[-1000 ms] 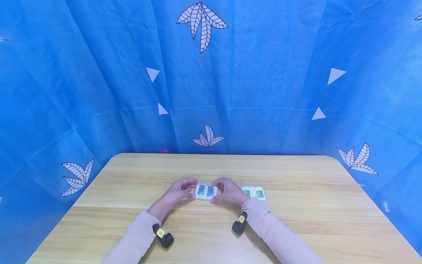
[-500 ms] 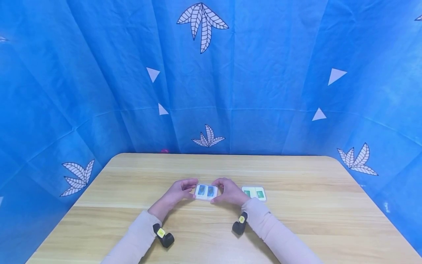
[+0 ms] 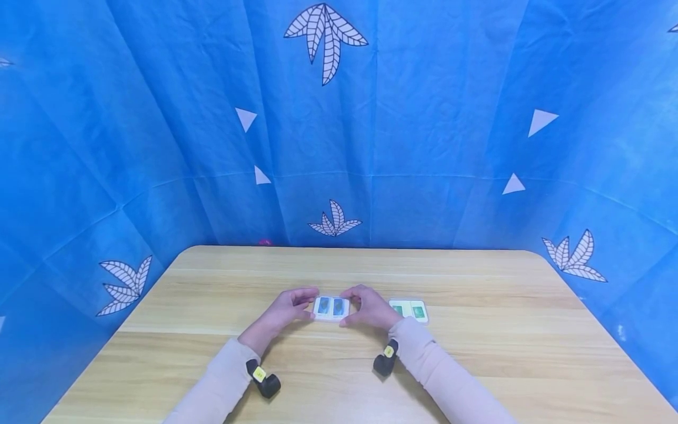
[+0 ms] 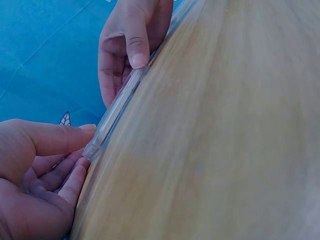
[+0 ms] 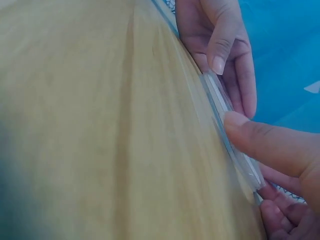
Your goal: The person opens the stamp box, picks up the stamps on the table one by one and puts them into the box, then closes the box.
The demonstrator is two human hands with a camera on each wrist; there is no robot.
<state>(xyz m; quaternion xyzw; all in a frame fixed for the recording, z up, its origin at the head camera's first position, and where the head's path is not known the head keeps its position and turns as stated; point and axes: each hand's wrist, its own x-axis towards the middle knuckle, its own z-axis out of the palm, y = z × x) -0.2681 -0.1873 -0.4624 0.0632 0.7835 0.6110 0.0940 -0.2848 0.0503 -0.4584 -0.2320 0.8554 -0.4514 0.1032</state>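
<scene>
A flat clear plastic case (image 3: 331,308) with two blue pictures on its white top lies at mid-table in the head view. My left hand (image 3: 288,309) holds its left end, thumb at the near corner and fingers toward the far one. At the right end my right hand (image 3: 368,307) grips it the same way. The left wrist view shows the case (image 4: 117,107) edge-on between both hands, low along the wood. In the right wrist view the right thumb (image 5: 265,142) presses along the near edge of the case (image 5: 237,145).
A second flat case (image 3: 418,312) with green pictures lies just right of my right hand, partly covered by it. The wooden table (image 3: 339,377) has rounded far corners. Behind it hangs a blue curtain (image 3: 424,118) with white leaf prints.
</scene>
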